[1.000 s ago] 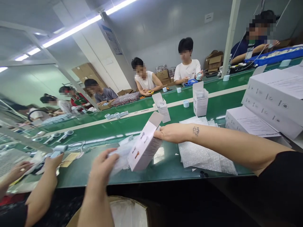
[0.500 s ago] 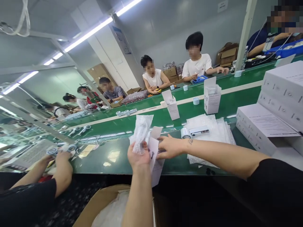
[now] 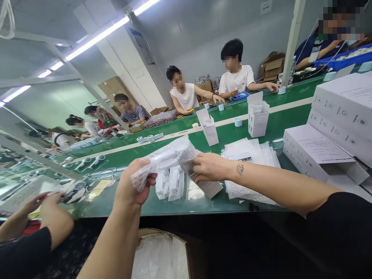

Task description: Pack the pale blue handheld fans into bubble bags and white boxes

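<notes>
My left hand (image 3: 136, 180) is closed around one end of a bubble-wrapped package (image 3: 167, 155), which stretches to the right above the bench. My right hand (image 3: 210, 166) has its fingers curled at the package's other end. Beneath that hand a white printed box (image 3: 211, 186) lies tilted at the bench, partly covered by it. Two more wrapped packages (image 3: 176, 183) lie side by side on the bench under the held one. To the right is a stack of bubble-wrap bags (image 3: 255, 182), partly behind my right forearm.
White boxes (image 3: 316, 149) are stacked at the right. Two open boxes (image 3: 258, 120) stand on the green conveyor (image 3: 186, 141). An open carton (image 3: 162, 252) holds clear bags below the bench edge. A co-worker's hands (image 3: 54, 205) work at the left; others sit across.
My left hand has moved left, and the package has swung from upright to nearly level. My right hand now meets its far end. The printed box has shifted right and up onto the bench.
</notes>
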Demonstrator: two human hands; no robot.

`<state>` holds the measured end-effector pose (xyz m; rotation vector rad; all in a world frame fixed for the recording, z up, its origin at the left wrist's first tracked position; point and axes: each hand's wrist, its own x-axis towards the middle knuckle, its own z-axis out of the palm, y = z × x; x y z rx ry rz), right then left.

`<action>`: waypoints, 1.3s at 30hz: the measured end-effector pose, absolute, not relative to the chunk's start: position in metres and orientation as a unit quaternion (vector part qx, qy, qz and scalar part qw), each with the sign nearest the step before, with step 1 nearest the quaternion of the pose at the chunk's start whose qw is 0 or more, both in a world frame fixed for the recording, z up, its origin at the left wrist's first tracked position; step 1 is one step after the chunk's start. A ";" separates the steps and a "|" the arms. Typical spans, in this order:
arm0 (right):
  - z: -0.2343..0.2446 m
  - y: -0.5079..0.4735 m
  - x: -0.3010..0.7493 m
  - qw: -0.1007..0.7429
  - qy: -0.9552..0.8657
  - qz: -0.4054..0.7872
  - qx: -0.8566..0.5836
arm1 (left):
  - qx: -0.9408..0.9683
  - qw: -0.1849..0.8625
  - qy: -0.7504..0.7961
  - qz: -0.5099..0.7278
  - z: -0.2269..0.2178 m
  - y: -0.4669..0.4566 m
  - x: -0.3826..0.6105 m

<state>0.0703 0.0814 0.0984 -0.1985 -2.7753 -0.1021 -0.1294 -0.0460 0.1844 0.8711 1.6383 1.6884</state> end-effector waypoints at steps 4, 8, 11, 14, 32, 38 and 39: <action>0.081 0.086 0.094 0.279 -0.958 0.030 -0.065 | 0.380 0.289 0.726 0.495 0.203 -0.039 -0.124; 0.083 0.091 0.099 0.260 -0.959 0.077 -0.077 | 0.475 0.217 0.791 0.319 0.234 -0.029 -0.100; 0.082 0.095 0.099 0.238 -0.962 0.096 -0.091 | 0.537 0.144 0.809 0.190 0.252 -0.010 -0.081; 0.074 0.097 0.103 0.261 -0.955 0.117 -0.072 | 0.554 0.127 0.817 0.099 0.260 0.012 -0.066; 0.018 0.035 0.080 0.427 -0.716 0.505 -0.227 | 0.775 0.210 0.579 -0.144 0.199 -0.006 -0.042; 0.017 0.059 0.084 0.323 -0.667 0.640 -0.203 | 0.795 0.166 0.580 -0.067 0.162 -0.027 -0.093; 0.020 0.062 0.088 0.317 -0.682 0.627 -0.202 | 0.800 0.165 0.577 -0.024 0.145 -0.026 -0.099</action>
